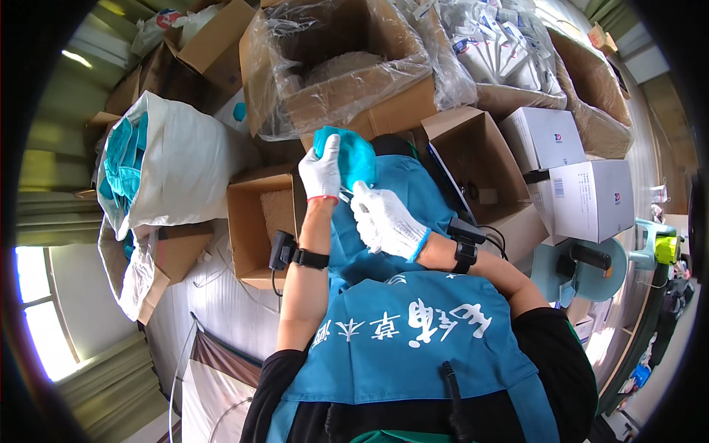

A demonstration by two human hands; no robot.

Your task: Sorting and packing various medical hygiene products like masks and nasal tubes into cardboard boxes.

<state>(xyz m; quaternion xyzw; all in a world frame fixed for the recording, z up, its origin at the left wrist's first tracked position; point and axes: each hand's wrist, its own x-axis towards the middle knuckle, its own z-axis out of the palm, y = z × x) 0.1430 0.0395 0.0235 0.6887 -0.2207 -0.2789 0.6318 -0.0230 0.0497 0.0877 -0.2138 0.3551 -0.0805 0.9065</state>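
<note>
I hold a teal, rounded piece of soft fabric point(353, 156) above my lap. My left hand point(320, 173), in a white knit glove with a red cuff, grips its left side with the thumb pressed on top. At its lower edge is my right hand point(385, 220), gloved in white with a blue cuff. Its fingers are closed in a pinch there; whether they hold the fabric or something small on it cannot be made out. To the left, a white sack point(188, 166) lies tilted with similar teal fabric pieces point(127, 159) inside.
Ahead stands a large carton point(369, 107) lined with clear plastic. White packages point(498, 55) fill another carton behind it. An open carton point(480, 159) is right of my knees, a smaller one point(255, 251) left. White boxes point(591, 199) are stacked near a light-blue stool point(550, 269).
</note>
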